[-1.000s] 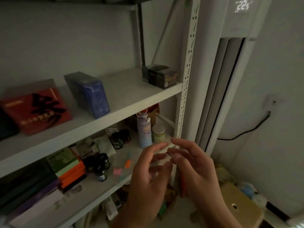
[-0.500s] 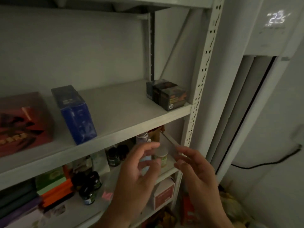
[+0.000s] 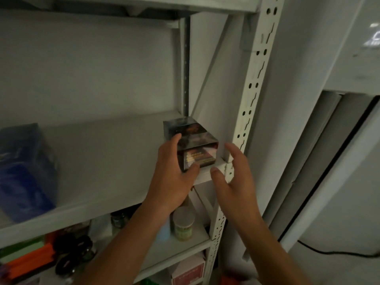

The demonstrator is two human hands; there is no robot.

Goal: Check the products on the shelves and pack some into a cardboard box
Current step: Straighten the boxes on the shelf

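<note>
Left hand gripping dark box at shelf edge; right hand spread wide, just beside it

The left hand and right hand are bare, as is the forearm behind each; nails seem trimmed short, though dim light blurs them.

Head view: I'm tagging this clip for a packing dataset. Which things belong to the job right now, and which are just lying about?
In the job:
- front dark box, held by the left hand
- right hand, open beside it, not touching

Lying about:
- rear dark box
- blue box
- white-lidded jar
- orange boxes
- black cable
</note>
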